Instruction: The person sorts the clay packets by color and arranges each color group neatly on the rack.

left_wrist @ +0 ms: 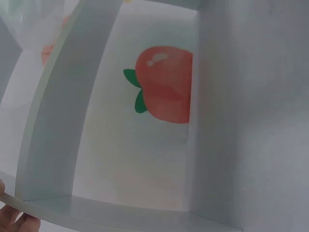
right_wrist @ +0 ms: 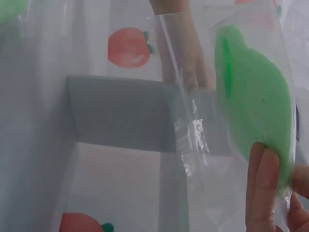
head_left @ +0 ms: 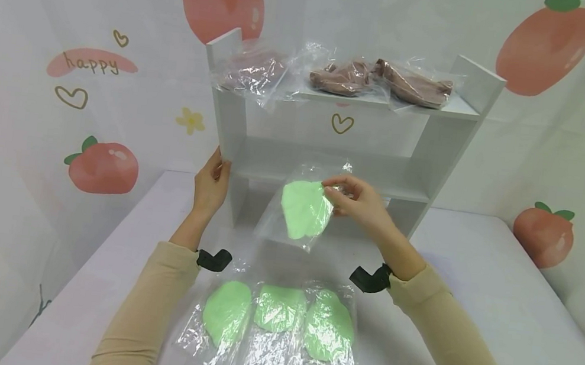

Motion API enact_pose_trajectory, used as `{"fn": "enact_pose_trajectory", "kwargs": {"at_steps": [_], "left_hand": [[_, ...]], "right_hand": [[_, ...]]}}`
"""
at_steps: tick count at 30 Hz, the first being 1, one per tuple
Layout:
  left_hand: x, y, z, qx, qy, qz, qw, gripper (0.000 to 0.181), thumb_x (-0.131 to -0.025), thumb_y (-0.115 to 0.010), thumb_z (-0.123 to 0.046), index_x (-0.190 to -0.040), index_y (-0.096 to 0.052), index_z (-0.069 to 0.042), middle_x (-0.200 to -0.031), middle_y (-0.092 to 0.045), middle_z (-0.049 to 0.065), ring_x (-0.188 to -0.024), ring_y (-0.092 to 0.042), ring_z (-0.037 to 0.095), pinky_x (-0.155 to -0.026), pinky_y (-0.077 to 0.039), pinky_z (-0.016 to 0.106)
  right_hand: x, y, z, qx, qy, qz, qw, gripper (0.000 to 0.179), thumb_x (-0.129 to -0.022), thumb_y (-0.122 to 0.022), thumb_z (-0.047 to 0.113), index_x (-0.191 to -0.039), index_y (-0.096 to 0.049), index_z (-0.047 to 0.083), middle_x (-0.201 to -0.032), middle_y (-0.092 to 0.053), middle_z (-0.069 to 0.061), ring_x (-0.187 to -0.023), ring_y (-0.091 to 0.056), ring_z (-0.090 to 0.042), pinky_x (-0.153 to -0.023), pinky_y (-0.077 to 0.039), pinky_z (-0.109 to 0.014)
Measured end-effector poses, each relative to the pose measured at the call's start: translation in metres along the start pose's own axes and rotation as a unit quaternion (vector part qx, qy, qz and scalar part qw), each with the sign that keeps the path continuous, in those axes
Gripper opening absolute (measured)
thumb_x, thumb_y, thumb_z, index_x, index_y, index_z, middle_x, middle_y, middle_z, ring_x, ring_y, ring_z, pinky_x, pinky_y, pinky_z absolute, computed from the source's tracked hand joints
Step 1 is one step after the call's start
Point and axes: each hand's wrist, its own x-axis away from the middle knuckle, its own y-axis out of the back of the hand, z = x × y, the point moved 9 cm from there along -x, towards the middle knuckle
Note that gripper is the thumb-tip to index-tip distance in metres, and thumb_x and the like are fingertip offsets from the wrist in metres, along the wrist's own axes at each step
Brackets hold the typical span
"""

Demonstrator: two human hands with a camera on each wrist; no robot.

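In the head view my right hand [head_left: 357, 201] pinches a clear plastic bag with a flat, light green dough-like piece [head_left: 303, 207] inside, held up in front of the white shelf unit. The right wrist view shows fingers [right_wrist: 263, 181] on one face of the bag over the green piece [right_wrist: 258, 96], the thumb side on the other. My left hand [head_left: 212, 186] grips the side panel [head_left: 229, 122] of the shelf unit. Seen from the left wrist, its fingers [left_wrist: 21, 222] lie along the panel's edge at the lower left, with the thumb tip on the other side.
Three more clear bags with green pieces [head_left: 280, 309] lie in a row on the white table [head_left: 415, 338] near me. On the top board [head_left: 463, 108] sit several bagged brownish pieces [head_left: 412, 88]. A printed curtain [head_left: 145, 0] hangs behind the shelf unit.
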Motion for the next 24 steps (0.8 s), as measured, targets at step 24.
{"fn": "enact_pose_trajectory", "kwargs": {"at_steps": [24], "left_hand": [[0.013, 0.003, -0.034, -0.001, 0.011, 0.021, 0.9997, 0.046, -0.098, -0.042, -0.005, -0.143, -0.032, 0.001, -0.135, -0.047, 0.030, -0.125, -0.048, 0.043, -0.105, -0.044, 0.045]], "right_hand": [[-0.039, -0.043, 0.007, -0.045, -0.018, 0.071, 0.9963, 0.060, -0.081, -0.070, 0.010, -0.133, -0.041, 0.020, -0.126, -0.047, -0.010, -0.094, -0.064, -0.016, -0.094, -0.050, -0.034]]}}
